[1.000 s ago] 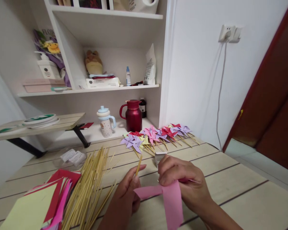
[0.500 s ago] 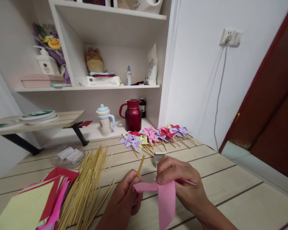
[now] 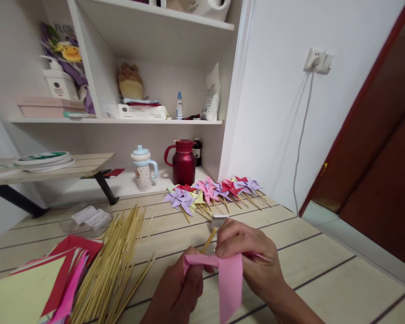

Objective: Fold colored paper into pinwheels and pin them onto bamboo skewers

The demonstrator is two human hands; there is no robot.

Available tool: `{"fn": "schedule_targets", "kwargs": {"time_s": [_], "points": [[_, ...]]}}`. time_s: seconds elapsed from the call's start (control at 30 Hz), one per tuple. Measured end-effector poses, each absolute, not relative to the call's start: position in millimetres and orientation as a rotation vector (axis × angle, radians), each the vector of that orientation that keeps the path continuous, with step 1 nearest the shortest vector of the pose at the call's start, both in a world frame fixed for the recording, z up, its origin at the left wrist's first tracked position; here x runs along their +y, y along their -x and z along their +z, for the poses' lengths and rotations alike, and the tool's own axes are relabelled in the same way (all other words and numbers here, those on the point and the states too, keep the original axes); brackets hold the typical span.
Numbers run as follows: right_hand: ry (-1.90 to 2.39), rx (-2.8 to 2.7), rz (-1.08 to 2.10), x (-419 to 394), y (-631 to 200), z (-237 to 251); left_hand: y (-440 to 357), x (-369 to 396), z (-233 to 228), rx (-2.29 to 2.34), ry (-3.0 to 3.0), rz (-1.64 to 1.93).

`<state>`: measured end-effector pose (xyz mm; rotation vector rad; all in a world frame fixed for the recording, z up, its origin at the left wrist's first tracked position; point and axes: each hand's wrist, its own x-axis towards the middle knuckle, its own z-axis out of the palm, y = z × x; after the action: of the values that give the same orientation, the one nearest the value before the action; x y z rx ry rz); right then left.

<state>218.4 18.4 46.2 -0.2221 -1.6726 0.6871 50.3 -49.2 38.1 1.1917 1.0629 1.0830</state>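
Before the pinwheels (image 3: pixel 207 190), the left hand (image 3: pixel 182 288) clasps a stick (image 3: pixel 209 240), the right hand (image 3: pixel 249 247) pink paper (image 3: pixel 230 288). Right of the pinwheels, the counter (image 3: pixel 310 265) reaches its edge; loose sticks (image 3: pixel 111 270) crowd their near left.

The left hand (image 3: pixel 185 281) is curled closed, the left forearm (image 3: pixel 160 308) at the near edge. Just right and slightly farther, the right hand (image 3: pixel 248 245) is bent into a pinch, the right forearm (image 3: pixel 295 301) slanted toward the near right.
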Motion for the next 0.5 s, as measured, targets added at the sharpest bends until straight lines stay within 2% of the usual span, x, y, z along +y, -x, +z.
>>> {"fn": "schedule_targets", "kwargs": {"time_s": [0.2,0.4,0.5], "points": [[0.281,-1.438,0.917,24.8,-219.6,41.2,-49.1,-44.7,41.2,0.947,-1.15,1.152],[0.512,-1.07,1.631,29.3,-213.5,47.9,-34.8,-31.3,41.3,1.199,-0.967,1.364],[0.564,-1.022,1.848,28.7,-206.0,44.0,-21.4,-19.8,32.6,1.328,-0.887,1.322]]}}
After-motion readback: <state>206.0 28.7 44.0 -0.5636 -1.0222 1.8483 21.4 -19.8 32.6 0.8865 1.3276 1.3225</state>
